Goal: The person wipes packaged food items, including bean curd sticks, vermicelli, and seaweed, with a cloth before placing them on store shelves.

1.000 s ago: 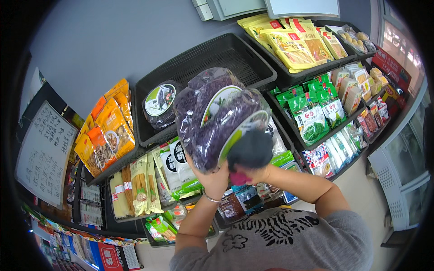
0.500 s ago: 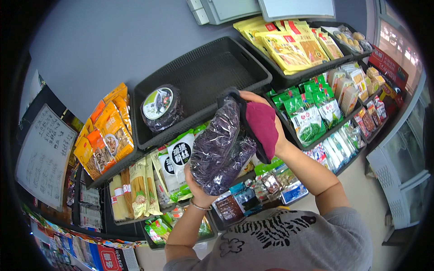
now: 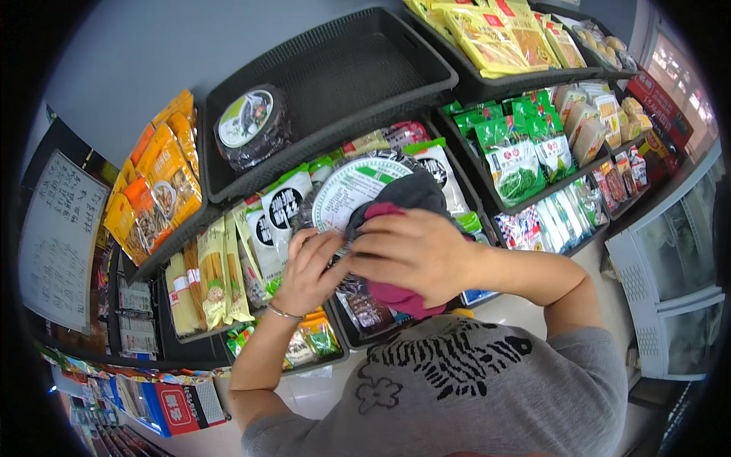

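Note:
A round, film-wrapped pack of dark dried food that looks like seaweed is held in front of me, its white and green label facing up. My left hand, with a bangle on the wrist, has its fingers bent at the pack's near left edge. My right hand grips a maroon and dark grey cloth, which lies over the right part of the pack and hides some of the label. A similar round pack sits at the left end of a black basket.
Orange pouches stand left of that basket, yellow packets at upper right. Green bags fill a tray to the right. Noodle packs lie on the lower shelf. A whiteboard is far left, a glass-doored cabinet far right.
The pack has turned so its label shows instead of its dark wrapped side. My right hand has come down and left with the cloth, close to my left hand. The view has shifted.

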Available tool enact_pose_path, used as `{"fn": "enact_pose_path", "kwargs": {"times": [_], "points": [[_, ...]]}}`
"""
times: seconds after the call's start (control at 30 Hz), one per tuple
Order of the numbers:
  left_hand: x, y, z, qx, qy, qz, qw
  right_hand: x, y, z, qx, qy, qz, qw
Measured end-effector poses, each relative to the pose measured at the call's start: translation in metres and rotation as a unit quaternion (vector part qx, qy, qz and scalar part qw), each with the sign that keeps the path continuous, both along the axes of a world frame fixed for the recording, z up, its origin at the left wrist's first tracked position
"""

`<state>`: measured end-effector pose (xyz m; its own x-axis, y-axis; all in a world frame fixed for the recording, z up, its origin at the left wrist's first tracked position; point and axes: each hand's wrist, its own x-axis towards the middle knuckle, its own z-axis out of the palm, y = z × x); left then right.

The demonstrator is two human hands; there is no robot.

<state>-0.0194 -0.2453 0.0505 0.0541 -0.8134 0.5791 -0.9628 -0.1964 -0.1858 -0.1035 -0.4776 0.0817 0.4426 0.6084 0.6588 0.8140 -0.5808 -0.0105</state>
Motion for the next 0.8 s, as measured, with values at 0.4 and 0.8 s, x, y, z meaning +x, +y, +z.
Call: {"fn": "enact_pose_path", "kwargs": {"times": [0.4,0.8], "points": [[-0.032,-0.009,0.035,0.127,-0.256,-0.010,0.958,0.052,-0.021,-0.021,0.170,0.091,-0.100,0.976],[-0.015,0.033,0.006,0.096,-0.253,0.063,0.961,0.068,-0.068,-0.018,0.136,0.228,-0.213,0.940]]}}
